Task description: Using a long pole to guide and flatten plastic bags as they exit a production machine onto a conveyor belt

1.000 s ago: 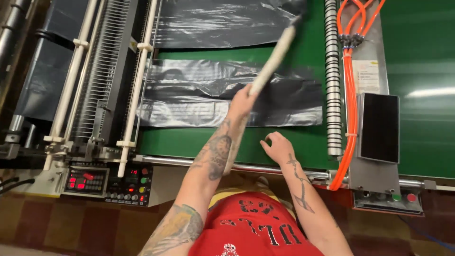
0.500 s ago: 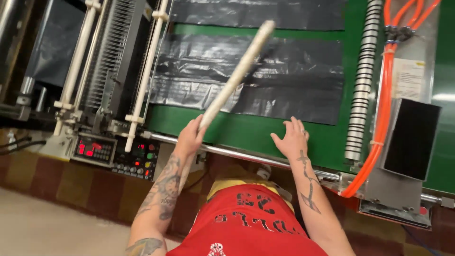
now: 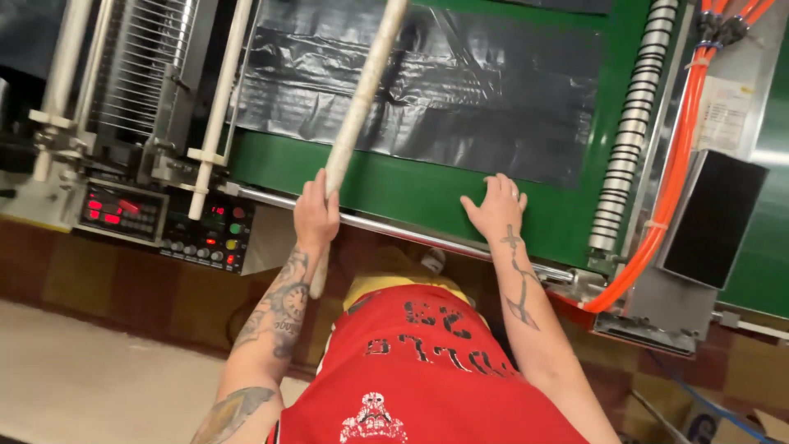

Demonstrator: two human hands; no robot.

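1. Control panel (image 3: 160, 222) with red readouts at far left.
2. Left hand (image 3: 316, 212) wrapped tight round pale rod (image 3: 359, 107), angled up across black plastic sheet (image 3: 427, 82).
3. Right hand (image 3: 496, 205) flat, fingers spread, gripping nothing, on green belt (image 3: 411, 193).
4. Probably mid-positioning; next calls for steady rod aim.

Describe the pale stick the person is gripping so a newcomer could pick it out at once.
Start at the green conveyor bed with black plastic sheets. At its near edge the left hand grips a long cream stick slanting up over the plastic. Unlike the fixed white machine rollers beside it, it is handheld and tilted.
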